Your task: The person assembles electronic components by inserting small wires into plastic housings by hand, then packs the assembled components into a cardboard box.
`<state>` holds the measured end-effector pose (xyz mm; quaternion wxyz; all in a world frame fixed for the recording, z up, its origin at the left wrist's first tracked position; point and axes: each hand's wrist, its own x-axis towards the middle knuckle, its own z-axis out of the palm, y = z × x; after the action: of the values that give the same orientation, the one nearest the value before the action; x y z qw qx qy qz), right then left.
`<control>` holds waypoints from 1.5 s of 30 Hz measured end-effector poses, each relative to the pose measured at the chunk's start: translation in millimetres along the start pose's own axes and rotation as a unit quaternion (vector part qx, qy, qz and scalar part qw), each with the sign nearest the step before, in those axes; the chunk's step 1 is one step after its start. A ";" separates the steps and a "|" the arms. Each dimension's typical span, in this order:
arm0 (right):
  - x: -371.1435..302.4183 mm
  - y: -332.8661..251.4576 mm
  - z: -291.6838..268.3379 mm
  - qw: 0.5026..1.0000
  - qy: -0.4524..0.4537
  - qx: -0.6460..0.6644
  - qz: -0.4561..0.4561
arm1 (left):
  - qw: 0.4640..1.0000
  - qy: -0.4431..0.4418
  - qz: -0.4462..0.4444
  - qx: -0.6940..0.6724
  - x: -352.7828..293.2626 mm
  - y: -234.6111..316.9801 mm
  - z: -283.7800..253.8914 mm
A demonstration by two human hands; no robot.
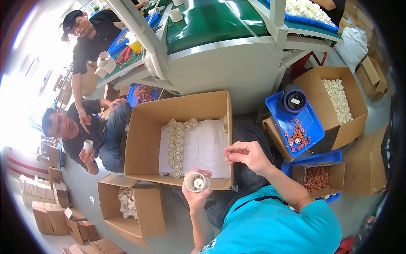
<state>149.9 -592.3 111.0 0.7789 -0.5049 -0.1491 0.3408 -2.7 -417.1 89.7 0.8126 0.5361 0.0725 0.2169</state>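
My left hand (196,199) is wrapped round a white plastic cup-shaped housing (197,182), its open end facing up with a round hub inside. To the right, my right hand (253,156) pinches a small red-orange part with thin wires (228,154), held apart from the housing. Both hands are over the near edge of a large cardboard box (177,106). Inside it, several similar white housings (174,148) stand in rows along the left side on a white sheet (203,146).
Right of me, a blue tray (315,122) bears red wired parts and a dark round container (294,99). Boxes hold white pieces (337,99) and red parts (316,178). Lower left, another carton (111,211) holds white housings. Two people are at left, one holding a white cup-shaped part (88,145).
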 end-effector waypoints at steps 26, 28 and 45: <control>4.9 -4.8 -11.9 0.936 0.150 -0.237 -0.214 | 0.992 0.084 -0.093 -0.028 4.0 -28.5 -6.1; -2.3 -19.2 3.4 0.939 0.133 -0.218 -0.232 | 0.987 0.081 -0.030 0.134 4.3 -31.5 9.7; -11.5 -12.9 30.3 0.902 0.057 -0.325 -0.278 | 0.914 0.044 0.147 0.376 16.9 -26.2 33.9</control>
<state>129.0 -582.7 137.2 0.6420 -0.6864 -0.3413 0.0140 31.5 -447.0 82.0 0.5064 0.7963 0.1045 0.3138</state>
